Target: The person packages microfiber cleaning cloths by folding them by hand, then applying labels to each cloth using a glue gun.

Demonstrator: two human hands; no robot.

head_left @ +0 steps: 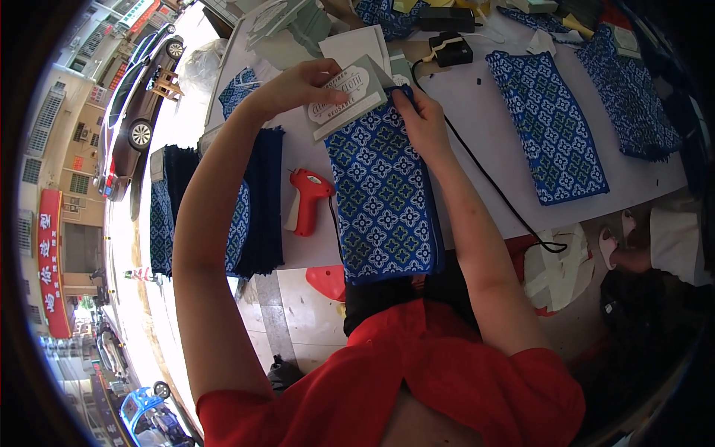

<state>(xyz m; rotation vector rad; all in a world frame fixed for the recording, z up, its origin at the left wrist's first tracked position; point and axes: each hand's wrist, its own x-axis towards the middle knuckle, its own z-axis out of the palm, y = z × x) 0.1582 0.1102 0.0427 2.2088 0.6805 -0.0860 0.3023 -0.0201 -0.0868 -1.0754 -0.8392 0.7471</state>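
Note:
A folded blue patterned cloth (381, 197) hangs over the table's near edge in front of me. Its print is white and green flowers. My left hand (302, 88) grips a folded pale grey-green label card (328, 123), thumb on its printed face. The card lies at the cloth's top left. With thumb and fingers, my right hand (423, 123) pinches the cloth's top edge beside the card. Left of the cloth, a red tagging gun (304, 205) with a whitish trigger rests on the table.
More patterned cloths (261, 197) are stacked at the left edge; another folded cloth (550, 130) lies right. A carded cloth (629, 93) is farther right. Loose cards (287, 30) and black boxes (450, 51) sit at the back. A black cord (477, 160) crosses the table (477, 112).

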